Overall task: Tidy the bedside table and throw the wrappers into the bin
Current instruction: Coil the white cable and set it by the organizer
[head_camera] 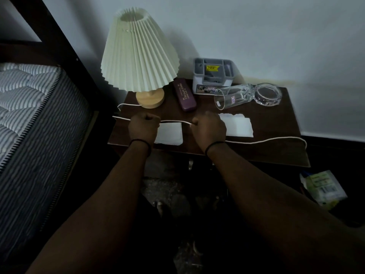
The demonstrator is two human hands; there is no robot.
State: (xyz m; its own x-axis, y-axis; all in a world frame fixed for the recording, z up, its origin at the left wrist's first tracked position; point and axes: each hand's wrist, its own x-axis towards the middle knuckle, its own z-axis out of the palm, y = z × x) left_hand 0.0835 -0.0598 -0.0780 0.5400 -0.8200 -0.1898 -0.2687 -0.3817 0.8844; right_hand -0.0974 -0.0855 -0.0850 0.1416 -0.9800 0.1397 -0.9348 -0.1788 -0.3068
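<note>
Both hands are on the white lamp cord (173, 121), which runs taut between them over the dark wooden bedside table (276, 155). Left hand (143, 127) fisted around cord near left edge, right hand (209, 128) pinching it mid-table; cord then trails along the front edge and drops off the right corner. Two white paper wrappers (240, 125) lie flat under and beside the hands. Cream pleated-shade lamp with wooden base (140, 54) at back left corner, purple glasses case (184, 96) beside it, grey plastic organiser box (213, 76) at back edge. Clear drinking glass (233, 97) lies on its side, touching the clear glass ashtray (267, 93) near back right corner. Bin contents: cannot tell
</note>
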